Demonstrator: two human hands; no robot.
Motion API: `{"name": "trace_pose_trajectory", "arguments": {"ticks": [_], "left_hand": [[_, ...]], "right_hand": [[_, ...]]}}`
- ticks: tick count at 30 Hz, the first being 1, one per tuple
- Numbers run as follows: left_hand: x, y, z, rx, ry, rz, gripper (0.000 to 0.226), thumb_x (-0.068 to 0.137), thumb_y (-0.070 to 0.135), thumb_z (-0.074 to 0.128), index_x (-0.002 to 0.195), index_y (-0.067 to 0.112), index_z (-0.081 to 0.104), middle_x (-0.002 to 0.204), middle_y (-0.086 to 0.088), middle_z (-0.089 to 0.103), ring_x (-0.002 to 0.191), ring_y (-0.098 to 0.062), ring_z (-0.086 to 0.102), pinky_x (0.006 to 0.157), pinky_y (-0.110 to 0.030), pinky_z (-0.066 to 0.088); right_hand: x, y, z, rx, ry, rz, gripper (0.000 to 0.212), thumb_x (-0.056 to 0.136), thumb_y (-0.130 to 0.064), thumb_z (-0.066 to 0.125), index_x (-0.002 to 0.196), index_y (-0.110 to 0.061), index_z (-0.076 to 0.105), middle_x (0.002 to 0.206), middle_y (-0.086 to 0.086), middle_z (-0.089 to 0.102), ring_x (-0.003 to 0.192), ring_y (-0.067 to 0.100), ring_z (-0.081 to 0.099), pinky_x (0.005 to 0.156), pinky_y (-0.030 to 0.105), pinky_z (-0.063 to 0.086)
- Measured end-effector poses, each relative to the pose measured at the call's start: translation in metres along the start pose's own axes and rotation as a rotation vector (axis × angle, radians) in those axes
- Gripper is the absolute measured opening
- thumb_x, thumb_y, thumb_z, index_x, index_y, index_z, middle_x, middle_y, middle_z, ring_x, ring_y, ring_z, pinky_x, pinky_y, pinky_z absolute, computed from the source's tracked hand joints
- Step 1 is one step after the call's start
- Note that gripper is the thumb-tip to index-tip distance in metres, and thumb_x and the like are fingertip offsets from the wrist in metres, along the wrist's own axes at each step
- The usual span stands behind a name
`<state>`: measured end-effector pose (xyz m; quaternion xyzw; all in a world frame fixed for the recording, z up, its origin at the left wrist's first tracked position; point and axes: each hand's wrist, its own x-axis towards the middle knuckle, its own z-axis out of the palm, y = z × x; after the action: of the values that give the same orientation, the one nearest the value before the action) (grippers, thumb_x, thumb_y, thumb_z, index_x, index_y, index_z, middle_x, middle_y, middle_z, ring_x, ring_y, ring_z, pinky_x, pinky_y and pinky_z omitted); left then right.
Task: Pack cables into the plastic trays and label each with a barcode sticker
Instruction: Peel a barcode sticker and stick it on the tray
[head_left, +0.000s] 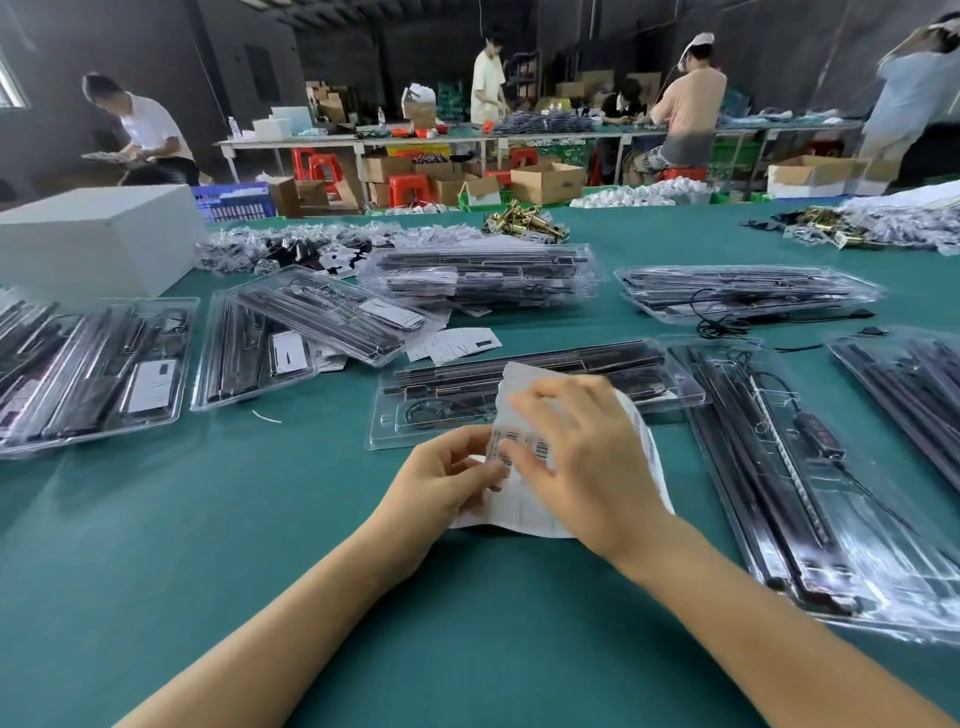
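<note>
Left hand (447, 475) pinches sticker sheet (524, 506) (right hand (582, 457) atop).

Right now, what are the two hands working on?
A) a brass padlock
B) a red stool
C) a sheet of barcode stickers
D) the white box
C: both the left hand and the right hand hold the white sheet of barcode stickers just above the green table, in front of a clear plastic tray; printed barcodes show between the fingers.

Two bare forearms, left hand (447, 478), right hand (582, 467), short plain nails, no visible sleeves or jewellery
</note>
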<state>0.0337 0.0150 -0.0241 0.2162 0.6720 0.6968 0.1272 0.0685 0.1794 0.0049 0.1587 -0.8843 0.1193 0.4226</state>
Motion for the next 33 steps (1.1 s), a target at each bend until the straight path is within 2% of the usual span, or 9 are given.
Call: {"name": "trace_pose_trajectory", "arguments": {"ticks": [2, 6, 9, 14, 19, 23, 26, 29, 33], "left_hand": [[0.0, 0.0, 0.0, -0.012, -0.018, 0.008, 0.019, 0.087, 0.011, 0.064, 0.106, 0.014, 0.068, 0.093, -0.005, 0.069, 0.082, -0.016, 0.054, 0.071, -0.024, 0.041], [0.0, 0.002, -0.001, -0.022, 0.014, 0.0, 0.021, 0.089, -0.005, 0.058, 0.102, 0.01, 0.066, 0.093, -0.002, 0.07, 0.085, -0.011, 0.062, 0.076, -0.019, 0.047], [0.001, 0.0, -0.003, -0.038, 0.025, -0.033, 0.02, 0.089, -0.007, 0.057, 0.102, 0.005, 0.063, 0.093, -0.009, 0.066, 0.087, -0.017, 0.059, 0.076, -0.027, 0.043], [0.001, 0.0, -0.003, -0.061, 0.041, -0.048, 0.021, 0.088, -0.007, 0.058, 0.104, 0.006, 0.063, 0.097, -0.01, 0.067, 0.092, -0.02, 0.062, 0.087, -0.033, 0.049], [0.001, 0.001, -0.004, -0.091, 0.006, -0.049, 0.022, 0.088, -0.003, 0.063, 0.103, 0.013, 0.065, 0.097, -0.009, 0.069, 0.092, -0.02, 0.063, 0.084, -0.03, 0.051], [-0.001, 0.003, -0.003, -0.069, -0.004, -0.009, 0.044, 0.085, 0.004, 0.069, 0.119, 0.03, 0.059, 0.101, -0.003, 0.068, 0.083, -0.015, 0.064, 0.078, -0.023, 0.052], [-0.002, 0.004, 0.0, 0.055, 0.011, 0.035, 0.038, 0.088, -0.001, 0.064, 0.117, 0.024, 0.064, 0.112, 0.0, 0.069, 0.093, -0.014, 0.066, 0.085, -0.024, 0.05], [-0.002, 0.006, 0.0, 0.021, 0.024, 0.022, 0.032, 0.088, -0.003, 0.062, 0.114, 0.017, 0.066, 0.112, 0.001, 0.07, 0.098, -0.011, 0.066, 0.079, -0.019, 0.049], [-0.003, 0.004, -0.002, 0.016, 0.024, -0.035, 0.031, 0.086, 0.007, 0.069, 0.11, 0.026, 0.068, 0.113, 0.003, 0.07, 0.099, -0.009, 0.065, 0.08, -0.026, 0.052]], "right_hand": [[-0.004, -0.003, 0.008, 0.013, -0.088, -0.008, 0.029, 0.074, -0.022, 0.081, 0.098, -0.008, 0.072, 0.098, 0.007, 0.067, 0.091, 0.034, 0.06, 0.077, 0.043, 0.053], [-0.007, 0.001, 0.013, 0.142, -0.094, 0.017, 0.021, 0.076, -0.015, 0.08, 0.094, -0.009, 0.073, 0.091, 0.003, 0.067, 0.087, 0.029, 0.06, 0.075, 0.041, 0.053], [-0.01, -0.001, 0.014, 0.211, -0.093, 0.051, 0.017, 0.075, -0.012, 0.08, 0.089, -0.009, 0.072, 0.085, 0.003, 0.069, 0.081, 0.027, 0.061, 0.072, 0.037, 0.054], [-0.01, -0.004, 0.012, 0.281, -0.055, 0.162, 0.013, 0.073, -0.008, 0.08, 0.082, -0.01, 0.07, 0.081, 0.001, 0.069, 0.077, 0.024, 0.064, 0.07, 0.037, 0.053], [-0.01, -0.008, 0.011, 0.299, -0.043, 0.241, 0.014, 0.073, -0.005, 0.08, 0.079, -0.01, 0.068, 0.08, 0.0, 0.067, 0.079, 0.022, 0.061, 0.07, 0.032, 0.05], [-0.012, -0.008, 0.012, 0.277, -0.064, 0.225, 0.014, 0.075, -0.004, 0.078, 0.077, -0.01, 0.066, 0.079, -0.001, 0.064, 0.076, 0.022, 0.058, 0.068, 0.029, 0.046], [-0.012, -0.008, 0.013, 0.272, -0.06, 0.205, 0.013, 0.077, -0.002, 0.076, 0.078, -0.009, 0.064, 0.081, 0.001, 0.062, 0.076, 0.021, 0.057, 0.066, 0.03, 0.047], [-0.013, -0.009, 0.015, 0.251, -0.043, 0.201, 0.01, 0.079, -0.004, 0.075, 0.082, -0.007, 0.066, 0.084, 0.002, 0.059, 0.076, 0.02, 0.055, 0.067, 0.027, 0.046], [-0.014, -0.01, 0.015, 0.224, -0.056, 0.196, 0.009, 0.079, -0.006, 0.076, 0.083, -0.009, 0.069, 0.081, 0.001, 0.061, 0.074, 0.02, 0.054, 0.065, 0.027, 0.045]]}}
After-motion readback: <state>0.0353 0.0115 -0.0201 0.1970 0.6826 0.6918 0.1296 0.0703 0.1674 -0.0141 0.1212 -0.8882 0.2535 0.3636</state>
